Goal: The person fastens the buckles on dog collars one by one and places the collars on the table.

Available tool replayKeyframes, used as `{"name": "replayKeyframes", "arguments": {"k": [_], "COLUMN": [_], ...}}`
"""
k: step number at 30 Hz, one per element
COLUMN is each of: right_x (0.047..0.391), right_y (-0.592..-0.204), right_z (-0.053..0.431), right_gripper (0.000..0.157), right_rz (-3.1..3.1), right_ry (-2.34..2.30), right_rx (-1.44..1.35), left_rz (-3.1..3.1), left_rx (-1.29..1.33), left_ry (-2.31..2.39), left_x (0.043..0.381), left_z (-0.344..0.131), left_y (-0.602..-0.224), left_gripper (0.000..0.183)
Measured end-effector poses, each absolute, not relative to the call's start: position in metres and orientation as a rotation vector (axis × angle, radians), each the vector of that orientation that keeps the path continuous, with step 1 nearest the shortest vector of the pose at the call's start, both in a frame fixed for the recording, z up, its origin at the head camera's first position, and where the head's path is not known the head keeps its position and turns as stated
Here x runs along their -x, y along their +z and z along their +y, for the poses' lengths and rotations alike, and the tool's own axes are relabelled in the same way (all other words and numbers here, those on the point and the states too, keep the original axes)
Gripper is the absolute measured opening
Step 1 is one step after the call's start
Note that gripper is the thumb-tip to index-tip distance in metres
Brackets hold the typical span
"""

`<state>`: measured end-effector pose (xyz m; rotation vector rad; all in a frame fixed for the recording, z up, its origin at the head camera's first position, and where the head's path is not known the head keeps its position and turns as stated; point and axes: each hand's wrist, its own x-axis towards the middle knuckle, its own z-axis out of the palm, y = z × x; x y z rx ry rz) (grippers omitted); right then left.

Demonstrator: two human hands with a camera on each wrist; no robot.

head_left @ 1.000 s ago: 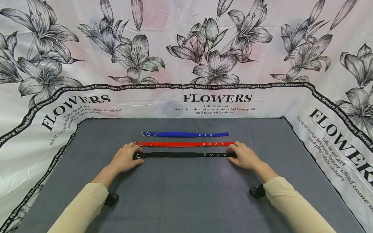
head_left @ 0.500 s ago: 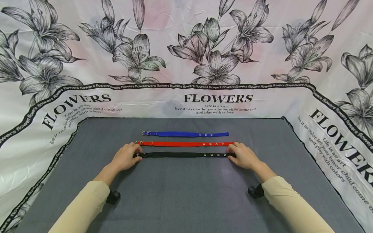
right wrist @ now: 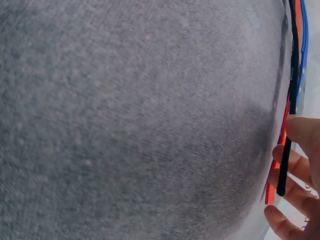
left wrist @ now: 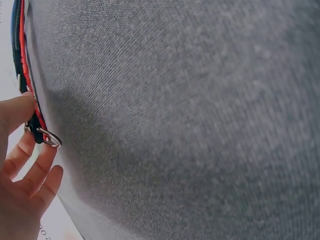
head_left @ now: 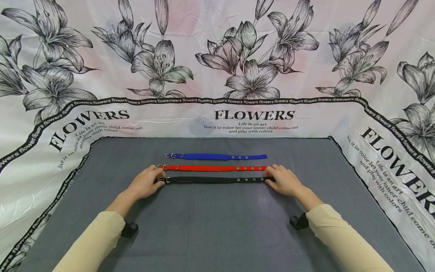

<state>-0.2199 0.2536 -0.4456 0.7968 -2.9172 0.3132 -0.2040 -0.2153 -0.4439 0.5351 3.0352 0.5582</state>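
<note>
Fingers (right wrist: 295, 194) clamped on both ends of the black collar (head_left: 204, 180)

My left hand (head_left: 144, 182) pinches the black collar at its buckle (head_left: 168, 180) end, my right hand (head_left: 283, 180) the opposite tip, presumably to keep it straight. Just beyond it lies the red collar (head_left: 207, 168), and past that the shorter-looking blue collar (head_left: 207, 156), both parallel to it, as if set in tidy order. Beneath the black collar spreads the grey, cloth-like counter (head_left: 217, 226); well behind it rises a white flower-printed curtain (head_left: 176, 124), wrapping round both sides.

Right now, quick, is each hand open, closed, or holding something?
Left hand: closed, holding the black strap near one end.
Right hand: closed, holding the black strap near its other end.
</note>
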Motion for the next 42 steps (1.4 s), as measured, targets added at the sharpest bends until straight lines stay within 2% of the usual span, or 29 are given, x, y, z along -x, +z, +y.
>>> {"name": "replayKeyframes", "arguments": {"k": [16,27,42], "right_x": [0.219,0.219,0.219], "right_y": [-0.438,-0.435,-0.432], "right_z": [0.253,0.256,0.257], "right_gripper": [0.013,0.006,0.005], "right_rz": [-2.909,-2.857,-2.839], "right_ry": [0.332,0.371,0.430], "right_rx": [-0.772,-0.743,-0.645], "left_rz": [3.065,3.094,3.141], "left_rx": [-0.588,-0.584,-0.487], "left_ry": [0.630,0.641,0.651], "left_x": [0.200,0.199,0.199], "left_z": [-0.219,-0.217,-0.216], "left_y": [-0.440,-0.436,-0.432], "left_gripper": [0.013,0.008,0.014]}}
